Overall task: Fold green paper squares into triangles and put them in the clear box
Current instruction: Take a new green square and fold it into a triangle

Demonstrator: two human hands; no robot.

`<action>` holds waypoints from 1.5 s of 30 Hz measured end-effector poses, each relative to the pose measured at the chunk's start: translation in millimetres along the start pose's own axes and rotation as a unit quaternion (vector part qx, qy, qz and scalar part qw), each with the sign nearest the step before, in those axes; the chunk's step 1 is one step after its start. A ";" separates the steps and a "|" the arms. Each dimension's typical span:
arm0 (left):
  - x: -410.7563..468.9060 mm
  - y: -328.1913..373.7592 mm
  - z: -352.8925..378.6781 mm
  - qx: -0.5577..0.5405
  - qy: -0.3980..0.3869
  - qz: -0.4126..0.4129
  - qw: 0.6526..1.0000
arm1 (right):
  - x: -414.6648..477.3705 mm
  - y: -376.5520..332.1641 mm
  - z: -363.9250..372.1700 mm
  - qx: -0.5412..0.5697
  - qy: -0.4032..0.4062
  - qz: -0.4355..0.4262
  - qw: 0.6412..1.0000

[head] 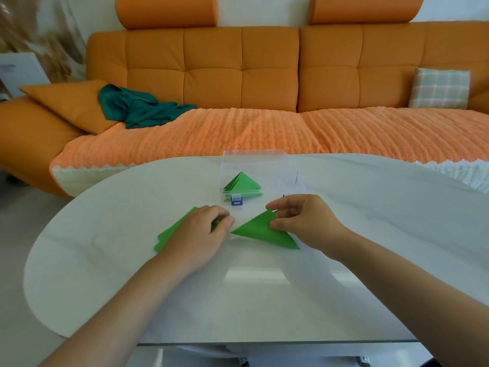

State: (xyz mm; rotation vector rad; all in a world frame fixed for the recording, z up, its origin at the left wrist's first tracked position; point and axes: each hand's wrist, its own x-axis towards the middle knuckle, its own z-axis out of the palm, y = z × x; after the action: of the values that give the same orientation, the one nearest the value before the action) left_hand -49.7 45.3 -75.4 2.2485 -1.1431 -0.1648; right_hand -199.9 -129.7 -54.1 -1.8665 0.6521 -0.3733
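A stack of green paper squares (172, 231) lay flat on the white table (105, 260), left of centre. The sheet edges were offset, and more than one was present, but an exact count could not be established. The left hand (195, 234) rested on this stack with its fingers curled down. Whether it pinched a sheet could not be determined.

One clear box (254, 160) stood beyond the hands, lid up, holding folded green triangles (242, 182). At least two were visible, and the walls obscured any more.

One folded triangle (264, 231) lay in front of the box, its upper corner pinched between thumb and forefinger of the right hand (301, 221).

Assessment: the paper is light, thin and easily creased. It would likely slide on the smooth tabletop, so it is best held at a corner or along the folded edge.
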 end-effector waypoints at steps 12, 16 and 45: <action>2.3 32.1 22.7 -0.221 0.091 -0.005 0.971 | -2.4 -3.7 7.7 -0.004 -0.014 -0.009 1.000; 4.0 31.5 25.3 -0.233 0.091 -0.012 0.968 | -2.5 -2.3 6.1 -0.035 -0.002 -0.005 0.999; -0.2 40.0 34.7 -0.229 0.122 0.013 0.966 | -11.5 -1.0 16.8 -0.244 0.025 -0.180 0.953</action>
State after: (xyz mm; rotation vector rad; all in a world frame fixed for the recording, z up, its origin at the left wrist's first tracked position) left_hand -90.3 11.7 -80.9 1.7866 -0.8947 -0.1217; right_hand -199.8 -110.0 -59.0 -2.4690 0.4586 -0.5301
